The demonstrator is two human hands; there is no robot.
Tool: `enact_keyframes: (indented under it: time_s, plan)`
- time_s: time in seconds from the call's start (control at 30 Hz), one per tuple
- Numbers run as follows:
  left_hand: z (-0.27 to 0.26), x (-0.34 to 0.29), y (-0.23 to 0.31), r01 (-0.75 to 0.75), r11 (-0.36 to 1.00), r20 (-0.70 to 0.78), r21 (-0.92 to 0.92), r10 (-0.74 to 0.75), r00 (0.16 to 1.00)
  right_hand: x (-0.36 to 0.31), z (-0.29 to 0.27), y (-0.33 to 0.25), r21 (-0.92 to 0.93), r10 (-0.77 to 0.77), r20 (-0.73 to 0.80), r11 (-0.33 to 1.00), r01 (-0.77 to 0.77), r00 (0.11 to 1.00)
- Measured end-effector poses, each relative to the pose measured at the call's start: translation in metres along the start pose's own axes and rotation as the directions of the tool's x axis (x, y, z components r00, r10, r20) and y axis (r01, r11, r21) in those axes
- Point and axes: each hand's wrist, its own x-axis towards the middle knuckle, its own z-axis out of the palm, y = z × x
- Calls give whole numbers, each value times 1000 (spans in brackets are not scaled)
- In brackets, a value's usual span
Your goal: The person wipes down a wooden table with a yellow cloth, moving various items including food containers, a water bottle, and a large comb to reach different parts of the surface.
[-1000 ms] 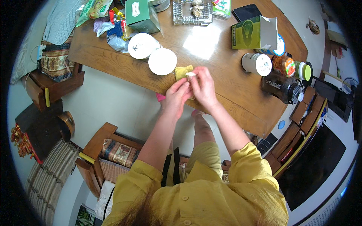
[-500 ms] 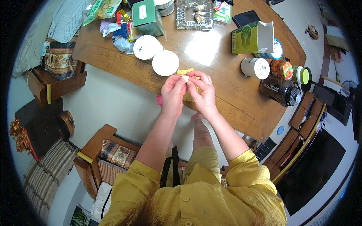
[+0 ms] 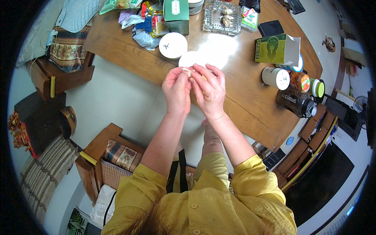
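Shifted leftward along the table [image 3: 246, 98], left hand [image 3: 177, 93] and right hand [image 3: 210, 93] pinch a white piece [image 3: 188, 71].

At the middle of the frame, I can't make out the small white piece [image 3: 188, 72] pinched in the left hand [image 3: 176, 90]; it is too tiny, and fingers cover part of it. Whether the right hand [image 3: 210, 90] grips it too, I can't tell. Both hands hide the lower part of the white round lid [image 3: 188, 58]. Up top, the edge cuts off the green snack bag [image 3: 120, 4] and green carton [image 3: 176, 16]. At upper right, the lightbulb box [image 3: 271, 49] blocks much of a blue-rimmed tub [image 3: 300, 64]; the brown object [image 3: 329, 44] beyond is too small to identify.
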Motion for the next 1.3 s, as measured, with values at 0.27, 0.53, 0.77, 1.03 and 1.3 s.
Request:
enact_keyframes:
  time_s: [0.27,0.53,0.77,1.03,1.3]
  plan:
    - [-19,17,20,-49,995,13,89,48,999,4,14,-8,-103,-172,122,977,184,978]
    - [-45,46,34,-24,988,35,153,19,999,11,48,17,-196,242,165,958,-209,956]
    - [-44,46,23,95,953,11,287,-102,995,2,15,51,-207,445,-204,851,-483,872]
    - [-18,42,-5,225,917,15,330,-244,970,-20,-61,129,-298,590,-495,574,-763,637]
    - [-54,61,6,119,924,-179,363,-56,982,32,46,26,-22,257,39,966,-256,966]
